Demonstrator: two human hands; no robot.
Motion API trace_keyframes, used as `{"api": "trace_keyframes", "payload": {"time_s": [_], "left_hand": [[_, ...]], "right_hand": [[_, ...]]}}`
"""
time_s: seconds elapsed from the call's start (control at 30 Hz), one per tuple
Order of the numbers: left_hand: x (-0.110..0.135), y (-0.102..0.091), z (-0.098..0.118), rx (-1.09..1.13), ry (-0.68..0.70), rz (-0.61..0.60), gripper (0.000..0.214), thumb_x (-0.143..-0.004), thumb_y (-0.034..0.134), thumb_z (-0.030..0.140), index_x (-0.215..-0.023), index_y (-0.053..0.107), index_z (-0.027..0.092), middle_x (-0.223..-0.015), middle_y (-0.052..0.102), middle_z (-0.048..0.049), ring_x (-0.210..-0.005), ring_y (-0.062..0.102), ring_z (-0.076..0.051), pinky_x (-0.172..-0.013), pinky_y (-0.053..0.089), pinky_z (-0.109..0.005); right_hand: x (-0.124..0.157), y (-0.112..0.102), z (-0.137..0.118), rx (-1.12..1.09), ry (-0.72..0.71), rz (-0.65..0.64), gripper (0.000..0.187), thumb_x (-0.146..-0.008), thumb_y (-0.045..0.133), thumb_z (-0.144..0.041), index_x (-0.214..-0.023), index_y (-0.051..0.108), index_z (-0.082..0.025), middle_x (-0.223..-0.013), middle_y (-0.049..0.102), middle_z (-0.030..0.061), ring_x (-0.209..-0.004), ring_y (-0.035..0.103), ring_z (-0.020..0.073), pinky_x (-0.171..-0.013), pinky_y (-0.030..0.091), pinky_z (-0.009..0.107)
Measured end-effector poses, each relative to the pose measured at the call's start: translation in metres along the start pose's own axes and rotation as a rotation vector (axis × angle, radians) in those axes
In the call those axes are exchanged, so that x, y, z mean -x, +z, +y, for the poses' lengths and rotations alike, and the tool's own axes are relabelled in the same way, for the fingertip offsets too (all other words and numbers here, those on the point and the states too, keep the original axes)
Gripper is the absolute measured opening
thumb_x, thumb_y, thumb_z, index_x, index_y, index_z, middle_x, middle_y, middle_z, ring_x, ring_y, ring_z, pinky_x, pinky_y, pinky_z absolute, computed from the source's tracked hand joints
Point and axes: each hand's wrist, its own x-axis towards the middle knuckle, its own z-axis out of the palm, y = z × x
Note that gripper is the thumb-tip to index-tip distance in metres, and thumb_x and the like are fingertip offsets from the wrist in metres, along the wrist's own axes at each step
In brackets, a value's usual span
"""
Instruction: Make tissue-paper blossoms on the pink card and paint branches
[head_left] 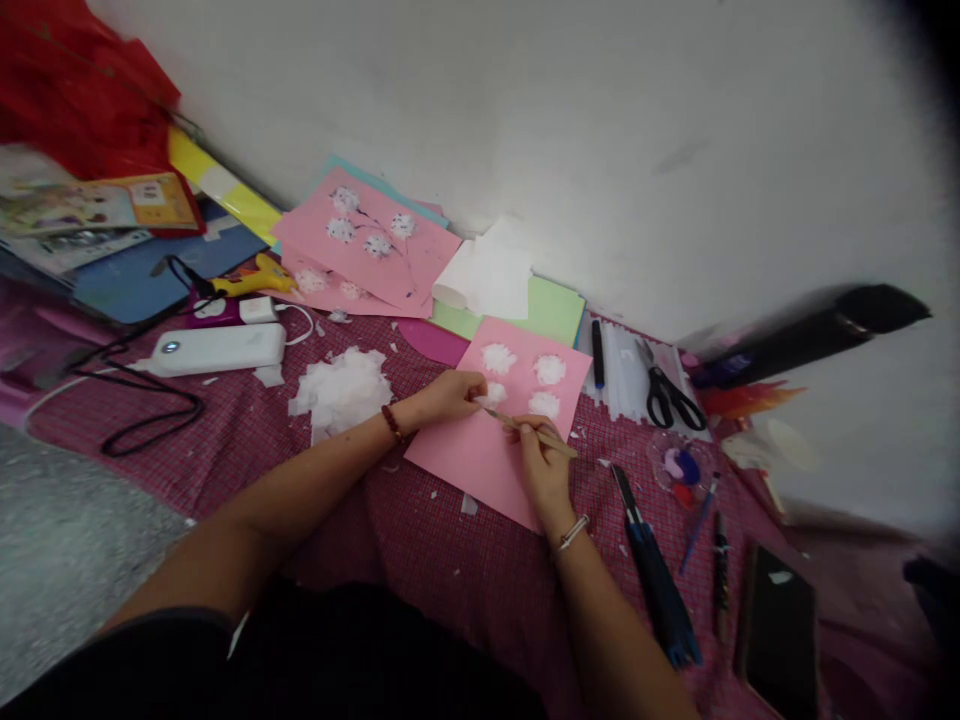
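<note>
A sheet of pink paper [472, 460] lies in front of me with several fluffy white paper tufts [550, 369] on its upper half. My right hand [541, 455] is closed round a thin tan stick [551, 440], its tip near the lower left tuft. Close to that tip, my left hand [448, 396] is pinched at the tuft's edge; a small white scrap seems to be at its fingertips, too small to make out surely. Left of this hand sits a heap of white paper pieces [341, 390].
Pink sheets with white flowers [375, 240] lie at the back by the wall. Left are a white power bank [217, 350] and a yellow glue gun [259, 278]. Right are scissors [667, 392], a paint palette [681, 464], a paintbrush [701, 522], a utility knife [656, 575] and a phone [778, 630].
</note>
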Motion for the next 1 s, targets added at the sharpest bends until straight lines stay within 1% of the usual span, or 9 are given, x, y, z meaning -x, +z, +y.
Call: {"api": "trace_keyframes", "payload": {"time_s": [0.07, 0.2, 0.27, 0.4, 0.6, 0.7, 0.83, 0.93, 1.0], "left_hand": [[0.001, -0.002, 0.0, 0.016, 0.012, -0.018, 0.018, -0.064, 0.052, 0.003, -0.078, 0.058, 0.013, -0.063, 0.054, 0.0032, -0.057, 0.047, -0.008, -0.054, 0.034, -0.019], [0.004, -0.007, -0.004, 0.092, 0.03, -0.1, 0.033, -0.06, 0.049, 0.001, -0.09, 0.059, 0.012, -0.07, 0.057, 0.0017, -0.06, 0.05, -0.008, -0.055, 0.037, -0.019], [0.004, -0.008, -0.007, 0.114, 0.036, -0.112, 0.037, -0.059, 0.048, 0.001, -0.093, 0.058, 0.012, -0.07, 0.056, 0.0017, -0.06, 0.05, -0.009, -0.054, 0.037, -0.019], [0.003, -0.007, -0.009, 0.145, 0.039, -0.053, 0.034, -0.058, 0.048, 0.002, -0.089, 0.057, 0.013, -0.069, 0.054, 0.0022, -0.061, 0.048, -0.008, -0.055, 0.036, -0.019], [0.0, -0.003, -0.012, 0.414, -0.092, 0.042, 0.02, -0.062, 0.047, 0.007, -0.08, 0.052, 0.014, -0.063, 0.051, 0.0048, -0.055, 0.045, -0.007, -0.053, 0.035, -0.018], [0.0, -0.002, -0.013, 0.449, -0.12, 0.059, 0.018, -0.062, 0.045, 0.007, -0.078, 0.05, 0.014, -0.059, 0.05, 0.0054, -0.05, 0.045, -0.007, -0.05, 0.035, -0.019], [0.001, -0.002, -0.011, 0.47, -0.138, 0.073, 0.02, -0.061, 0.045, 0.005, -0.077, 0.051, 0.014, -0.058, 0.05, 0.0056, -0.05, 0.046, -0.007, -0.05, 0.034, -0.019], [0.001, -0.002, -0.01, 0.475, -0.14, 0.078, 0.02, -0.061, 0.045, 0.004, -0.077, 0.051, 0.014, -0.058, 0.05, 0.0053, -0.05, 0.046, -0.007, -0.05, 0.034, -0.019], [0.001, -0.002, -0.009, 0.478, -0.141, 0.079, 0.02, -0.061, 0.045, 0.005, -0.078, 0.052, 0.014, -0.057, 0.051, 0.005, -0.049, 0.046, -0.008, -0.05, 0.034, -0.02]], "right_hand": [[-0.001, 0.001, 0.001, 0.048, -0.001, -0.007, 0.018, -0.089, 0.048, -0.022, -0.083, 0.064, -0.02, -0.08, 0.062, 0.0019, -0.075, 0.059, 0.0152, -0.07, 0.048, 0.03], [-0.002, 0.002, 0.003, 0.095, -0.014, -0.034, 0.019, -0.09, 0.047, -0.023, -0.084, 0.064, -0.02, -0.082, 0.063, 0.0018, -0.075, 0.06, 0.0152, -0.071, 0.048, 0.029], [-0.001, 0.002, 0.004, 0.117, -0.021, -0.047, 0.02, -0.09, 0.046, -0.023, -0.084, 0.064, -0.021, -0.083, 0.063, 0.0019, -0.076, 0.06, 0.0153, -0.072, 0.048, 0.029], [0.001, 0.001, 0.004, 0.192, -0.043, -0.093, 0.021, -0.091, 0.043, -0.023, -0.087, 0.063, -0.02, -0.085, 0.063, 0.0025, -0.08, 0.06, 0.0158, -0.076, 0.047, 0.03], [0.007, 0.002, 0.002, 0.332, -0.152, -0.212, 0.022, -0.091, 0.04, -0.022, -0.101, 0.059, -0.021, -0.096, 0.063, 0.0052, -0.09, 0.06, 0.0176, -0.083, 0.047, 0.032], [0.009, 0.002, 0.003, 0.407, -0.215, -0.289, 0.024, -0.092, 0.04, -0.019, -0.104, 0.059, -0.022, -0.1, 0.062, 0.007, -0.094, 0.058, 0.0191, -0.086, 0.046, 0.035], [0.008, 0.003, 0.002, 0.524, -0.243, -0.38, 0.027, -0.09, 0.04, -0.017, -0.107, 0.061, -0.023, -0.108, 0.06, 0.0094, -0.097, 0.056, 0.0221, -0.088, 0.045, 0.039], [0.01, 0.003, -0.001, 0.53, -0.243, -0.389, 0.025, -0.09, 0.041, -0.018, -0.104, 0.062, -0.023, -0.106, 0.06, 0.0098, -0.096, 0.056, 0.0226, -0.088, 0.045, 0.039], [0.012, 0.002, -0.003, 0.455, -0.216, -0.333, 0.022, -0.09, 0.042, -0.021, -0.101, 0.062, -0.023, -0.101, 0.061, 0.0089, -0.094, 0.057, 0.0215, -0.086, 0.046, 0.038]]}}
